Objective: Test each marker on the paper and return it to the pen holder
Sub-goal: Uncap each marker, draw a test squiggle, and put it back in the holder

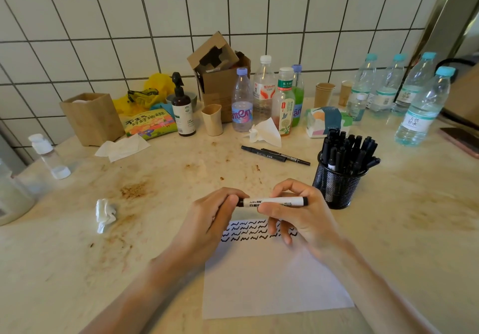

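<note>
Both hands hold one whiteboard marker (274,201) level above the paper (269,276): left hand (210,219) grips its cap end, right hand (298,212) pinches the barrel.

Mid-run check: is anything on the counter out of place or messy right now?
Yes. Two black pens lie loose on the counter left of the mesh pen holder, not in it. Brown stains mark the counter at left, near a crumpled tissue.
</note>
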